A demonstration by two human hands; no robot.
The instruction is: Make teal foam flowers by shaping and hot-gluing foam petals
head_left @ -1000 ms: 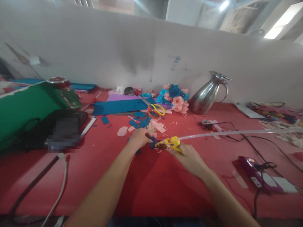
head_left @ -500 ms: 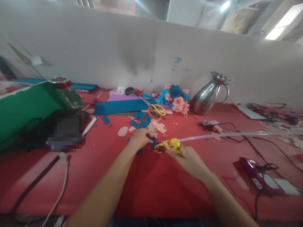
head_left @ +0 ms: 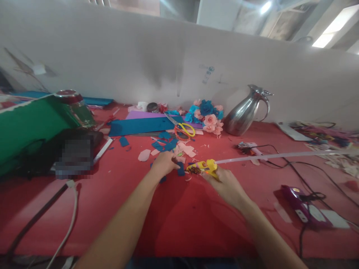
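Note:
My left hand [head_left: 166, 163] pinches a small dark blue paper piece [head_left: 181, 169] by its edge, just above the red table. In my right hand [head_left: 224, 181] is a yellow glue gun [head_left: 201, 167], held by its handle. Its nozzle points left, a short way from the blue piece. A long translucent glue stick [head_left: 252, 158] runs out of the gun's back to the right. Around my left hand lie pink paper scraps [head_left: 185, 148] and blue scraps [head_left: 165, 144]. A small pale curl [head_left: 188, 178] rests below the nozzle.
Scissors [head_left: 182, 129] lie on blue paper [head_left: 134, 127] at the back. Beside them sits a cluster of paper roses [head_left: 209, 117], then a metal jug [head_left: 244, 114]. A purple power strip [head_left: 303, 209] and black cables are at right. A glass jar [head_left: 81, 110] stands left.
The glue gun has moved slightly right, away from the blue paper piece, and an orange glow now shows on it. My left hand keeps its pinch. The whole view has shifted a little.

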